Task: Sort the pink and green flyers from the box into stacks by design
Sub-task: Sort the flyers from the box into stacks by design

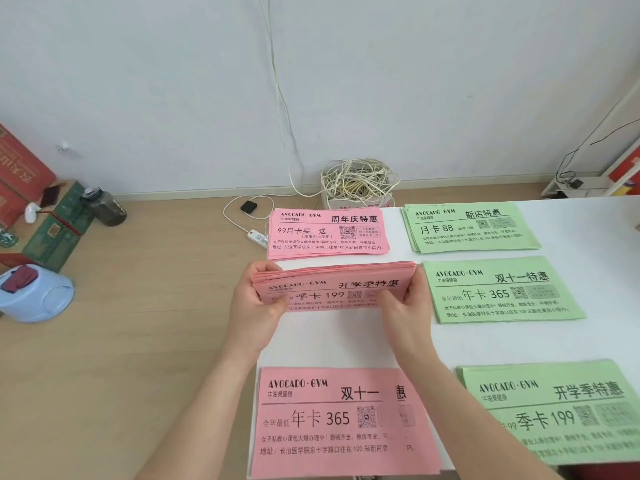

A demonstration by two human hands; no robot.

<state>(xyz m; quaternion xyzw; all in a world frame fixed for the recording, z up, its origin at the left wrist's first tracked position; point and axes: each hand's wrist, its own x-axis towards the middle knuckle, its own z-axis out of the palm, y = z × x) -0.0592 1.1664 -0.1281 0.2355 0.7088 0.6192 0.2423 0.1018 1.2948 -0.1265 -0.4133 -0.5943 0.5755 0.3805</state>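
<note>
Pink flyer bundle (332,289) in curled fingers (262,270) of left hand (256,308) and right hand (410,308), green stack (502,292) just beside.

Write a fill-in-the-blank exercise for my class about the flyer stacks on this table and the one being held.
1. The held stack, gripped by the left hand and right hand, is ____ in colour.
2. The farthest green stack shows the large number ____.
3. The middle green stack shows the same large number as the nearest pink stack: ____.
Missing words: pink; 88; 365.
</note>
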